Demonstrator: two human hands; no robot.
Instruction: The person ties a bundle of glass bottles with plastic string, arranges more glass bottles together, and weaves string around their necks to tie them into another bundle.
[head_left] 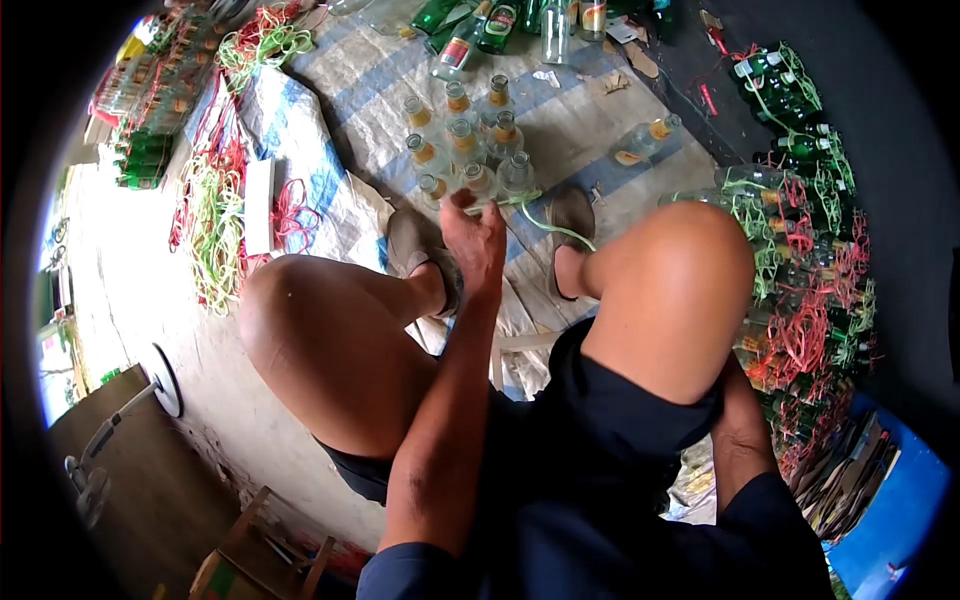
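Observation:
A tight cluster of several clear glass bottles (pixel 461 140) with gold-labelled necks stands upright on the sheet between my feet. At its near edge is my left hand (pixel 474 238), its fingers curled in close to the front bottles. A light green plastic string (pixel 555 229) runs from the fingers along the front of the cluster, then off to the right past my shoe. The fingers appear closed on this string, though the exact grip is partly hidden. My right arm goes down behind my right knee, and the hand there is hidden.
One clear bottle (pixel 648 139) lies on its side at right. Green and clear bottles (pixel 497 27) lie and stand at the back. Tied bottle bundles (pixel 800 250) line the right wall. Green and red strings (pixel 213 220) lie at left beside a white block (pixel 260 207).

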